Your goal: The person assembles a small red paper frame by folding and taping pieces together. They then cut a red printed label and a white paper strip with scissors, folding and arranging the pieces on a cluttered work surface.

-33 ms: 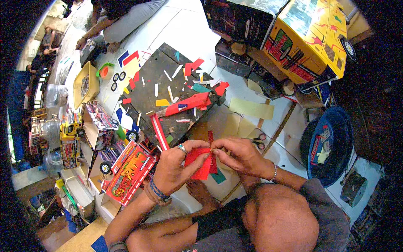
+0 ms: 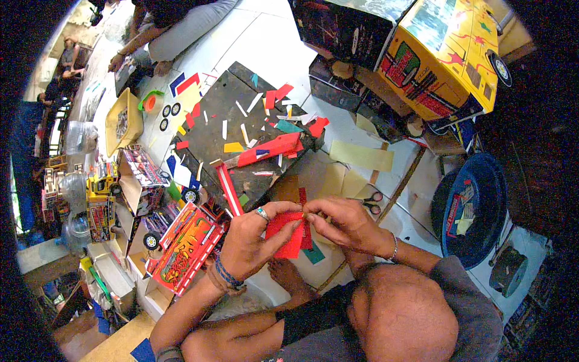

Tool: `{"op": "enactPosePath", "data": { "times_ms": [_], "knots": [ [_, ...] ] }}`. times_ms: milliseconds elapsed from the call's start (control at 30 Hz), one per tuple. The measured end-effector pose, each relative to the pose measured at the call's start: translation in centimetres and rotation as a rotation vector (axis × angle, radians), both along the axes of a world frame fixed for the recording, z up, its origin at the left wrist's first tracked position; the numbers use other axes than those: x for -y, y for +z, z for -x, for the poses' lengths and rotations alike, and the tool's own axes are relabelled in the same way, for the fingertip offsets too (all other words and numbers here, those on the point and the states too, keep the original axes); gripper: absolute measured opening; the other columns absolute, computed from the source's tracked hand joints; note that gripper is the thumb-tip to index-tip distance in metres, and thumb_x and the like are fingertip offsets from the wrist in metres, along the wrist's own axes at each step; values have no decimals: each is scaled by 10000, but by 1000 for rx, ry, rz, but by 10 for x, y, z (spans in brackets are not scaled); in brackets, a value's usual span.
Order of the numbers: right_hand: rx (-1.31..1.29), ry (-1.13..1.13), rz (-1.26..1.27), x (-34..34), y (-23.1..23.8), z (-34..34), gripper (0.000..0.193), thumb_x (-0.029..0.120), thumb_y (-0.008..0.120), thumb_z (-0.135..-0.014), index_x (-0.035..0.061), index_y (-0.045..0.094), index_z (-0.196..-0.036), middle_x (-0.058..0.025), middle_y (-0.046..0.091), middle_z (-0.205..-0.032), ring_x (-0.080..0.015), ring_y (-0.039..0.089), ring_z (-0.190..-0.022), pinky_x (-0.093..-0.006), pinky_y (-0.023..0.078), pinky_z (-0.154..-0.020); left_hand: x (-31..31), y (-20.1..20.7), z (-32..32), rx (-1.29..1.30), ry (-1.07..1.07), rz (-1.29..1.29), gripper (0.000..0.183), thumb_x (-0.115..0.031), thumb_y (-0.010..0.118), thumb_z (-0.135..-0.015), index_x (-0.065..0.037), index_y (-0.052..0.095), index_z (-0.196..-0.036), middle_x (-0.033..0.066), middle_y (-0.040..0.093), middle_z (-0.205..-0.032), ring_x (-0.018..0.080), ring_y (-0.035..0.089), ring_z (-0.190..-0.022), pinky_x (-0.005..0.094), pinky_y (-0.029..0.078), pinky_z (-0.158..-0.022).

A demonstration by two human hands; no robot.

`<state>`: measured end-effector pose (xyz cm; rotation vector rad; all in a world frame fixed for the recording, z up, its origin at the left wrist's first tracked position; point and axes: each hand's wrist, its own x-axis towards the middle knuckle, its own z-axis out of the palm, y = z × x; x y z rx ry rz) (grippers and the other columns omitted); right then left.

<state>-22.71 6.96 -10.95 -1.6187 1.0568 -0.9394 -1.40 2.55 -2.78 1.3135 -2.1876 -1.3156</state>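
Note:
My left hand, with a ring and blue cord bracelets, pinches a small red sheet between thumb and fingers. My right hand is closed in a pinch at the sheet's upper right edge. A tiny pale spot shows at its fingertips, too small to name. Both hands' fingertips nearly meet there. Beneath the sheet lie another dark red strip and a green piece. Just beyond my left hand, a red strip with a white stripe leans against a dark board.
Red, white and yellow scraps litter the board. Scissors lie beyond my right hand. A blue basin stands right, a large yellow toy truck far right. At left are a red toy truck body and a yellow tub. Another person's sleeve shows far off.

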Motion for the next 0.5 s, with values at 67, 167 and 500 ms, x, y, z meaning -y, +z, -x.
{"op": "enactPosePath", "data": {
  "times_ms": [67,167,500],
  "knots": [
    [1,-5,3,-1,-1,-1,180,125,630,-943,37,626,-1100,-149,675,-883,-310,687,-831,-392,540,-716,1,0,-1,-17,-10,10,294,-62,700,-872,-54,661,-1162,141,725,-1001,249,730,-890,335,565,-774],
    [10,16,-57,-1,0,-1,176,129,625,-948,34,627,-1097,-143,676,-884,-301,688,-822,-387,543,-721,4,-2,-6,-39,-21,-11,287,-52,693,-870,-52,666,-1156,139,725,-1013,238,728,-895,335,560,-786],
    [62,-33,-53,8,5,2,189,149,640,-946,45,671,-1101,-128,701,-904,-264,703,-813,-361,549,-721,7,-3,-5,-27,50,-91,223,-84,686,-894,-52,686,-1114,119,737,-951,209,732,-836,312,564,-742]
  ]
}}
